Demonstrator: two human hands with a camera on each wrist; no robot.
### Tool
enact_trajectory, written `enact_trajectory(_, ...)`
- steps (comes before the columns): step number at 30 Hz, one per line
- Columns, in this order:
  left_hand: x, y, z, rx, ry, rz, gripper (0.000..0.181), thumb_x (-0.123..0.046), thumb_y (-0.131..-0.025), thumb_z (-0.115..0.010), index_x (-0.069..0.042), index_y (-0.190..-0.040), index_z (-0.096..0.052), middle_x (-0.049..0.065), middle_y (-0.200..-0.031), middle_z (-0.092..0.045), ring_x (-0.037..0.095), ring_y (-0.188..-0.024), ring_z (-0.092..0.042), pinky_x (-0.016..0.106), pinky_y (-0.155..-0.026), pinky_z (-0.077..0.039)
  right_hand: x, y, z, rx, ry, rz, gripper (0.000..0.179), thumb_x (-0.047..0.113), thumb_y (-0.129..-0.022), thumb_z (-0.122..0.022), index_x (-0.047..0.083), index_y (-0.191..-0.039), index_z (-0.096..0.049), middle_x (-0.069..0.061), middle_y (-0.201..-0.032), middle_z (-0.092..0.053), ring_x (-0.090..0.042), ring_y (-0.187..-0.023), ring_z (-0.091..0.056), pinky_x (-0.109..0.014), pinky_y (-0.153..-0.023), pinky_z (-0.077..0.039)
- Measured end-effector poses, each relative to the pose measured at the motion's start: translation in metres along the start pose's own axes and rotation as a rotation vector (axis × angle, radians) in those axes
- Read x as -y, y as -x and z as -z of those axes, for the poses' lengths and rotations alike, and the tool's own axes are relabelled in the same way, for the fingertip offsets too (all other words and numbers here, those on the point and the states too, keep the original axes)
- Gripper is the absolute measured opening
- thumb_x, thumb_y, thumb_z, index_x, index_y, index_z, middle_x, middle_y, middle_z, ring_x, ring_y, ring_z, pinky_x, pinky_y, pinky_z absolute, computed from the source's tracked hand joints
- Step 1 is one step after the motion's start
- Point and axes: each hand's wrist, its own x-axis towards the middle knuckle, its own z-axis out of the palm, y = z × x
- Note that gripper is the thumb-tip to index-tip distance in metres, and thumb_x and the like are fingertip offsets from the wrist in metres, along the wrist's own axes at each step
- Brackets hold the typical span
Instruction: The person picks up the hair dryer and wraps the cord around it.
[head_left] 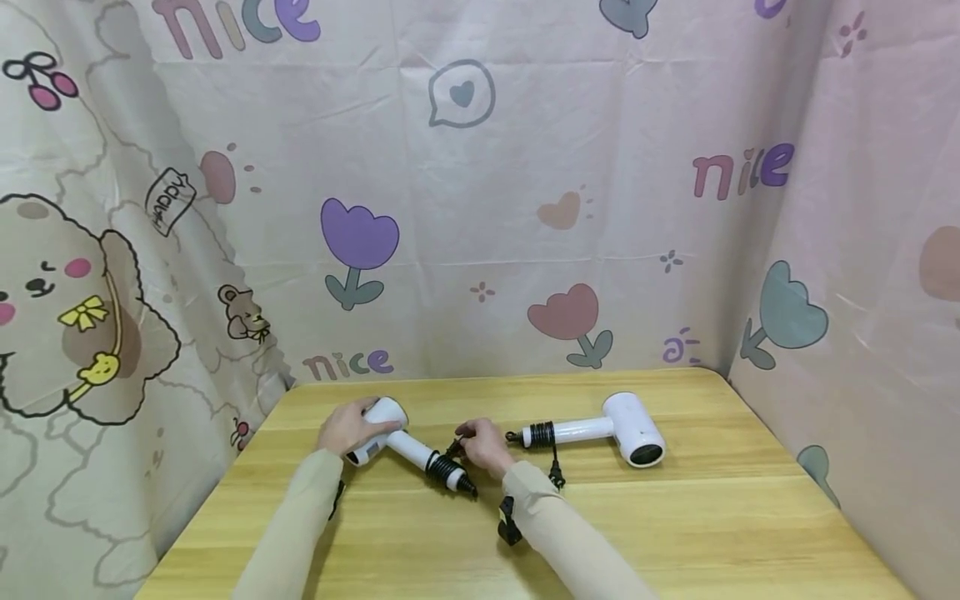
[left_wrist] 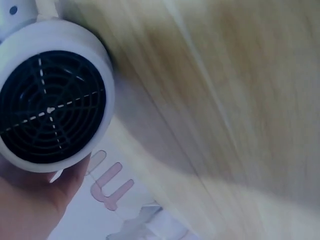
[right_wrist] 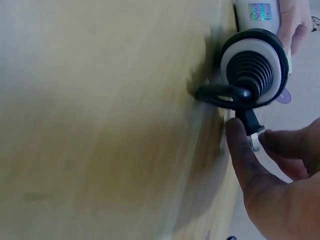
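Observation:
My left hand [head_left: 351, 427] grips the head of a white hair dryer [head_left: 411, 450] at the left of the table. Its round dark grille [left_wrist: 52, 107] faces the camera in the left wrist view. A black cord [head_left: 442, 468] is wound round the end of its handle, which points toward the right front. Beside that handle, my right hand [head_left: 486, 447] pinches the cord's black plug [right_wrist: 248, 121] between thumb and finger. A second white hair dryer [head_left: 633, 427] lies to the right, its cord [head_left: 542, 434] wound on the handle and its plug [head_left: 556, 475] hanging loose.
Both dryers are on a light wooden table [head_left: 675, 533]. A printed curtain [head_left: 480, 183] stands behind the table and along both sides. Black straps with small devices [head_left: 509, 522] sit on the wrists.

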Motion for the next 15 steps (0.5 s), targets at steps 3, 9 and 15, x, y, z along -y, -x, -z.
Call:
enact_trajectory(3, -0.003, 0.002, 0.001, -0.041, -0.051, -0.011, 0.094, -0.075, -0.071, -0.068, -0.012, -0.139, -0.056, 0.019, -0.124, -0.065, 0.024, -0.086, -0.062, 0.034, -0.064, -0.046, -0.001, 0.0, 0.005, 0.047, -0.008, -0.004, 0.031, -0.005, -0.095, -0.051, -0.009, -0.125, -0.059, -0.026, -0.115, -0.065, -0.031, -0.091, -0.067, -0.036, -0.073, -0.057)
enact_trajectory(9, -0.007, 0.009, -0.001, -0.121, -0.062, -0.059, 0.085, -0.067, -0.074, -0.072, -0.006, -0.133, -0.059, 0.02, -0.121, -0.067, 0.031, -0.094, -0.065, 0.046, -0.074, -0.053, 0.003, 0.003, 0.019, 0.125, -0.029, -0.014, 0.047, -0.005, -0.096, -0.04, -0.009, -0.143, -0.039, -0.032, -0.134, -0.052, -0.034, -0.098, -0.061, -0.036, -0.069, -0.05)
enact_trajectory(15, -0.015, 0.017, -0.005, -0.21, -0.073, -0.133, 0.072, -0.05, -0.083, -0.073, 0.003, -0.129, -0.059, 0.026, -0.114, -0.065, 0.04, -0.098, -0.063, 0.054, -0.084, -0.053, 0.011, 0.006, 0.038, 0.109, 0.139, 0.103, 0.041, -0.002, -0.096, -0.042, -0.008, -0.137, -0.049, -0.028, -0.133, -0.056, -0.039, -0.116, -0.059, -0.046, -0.094, -0.053)
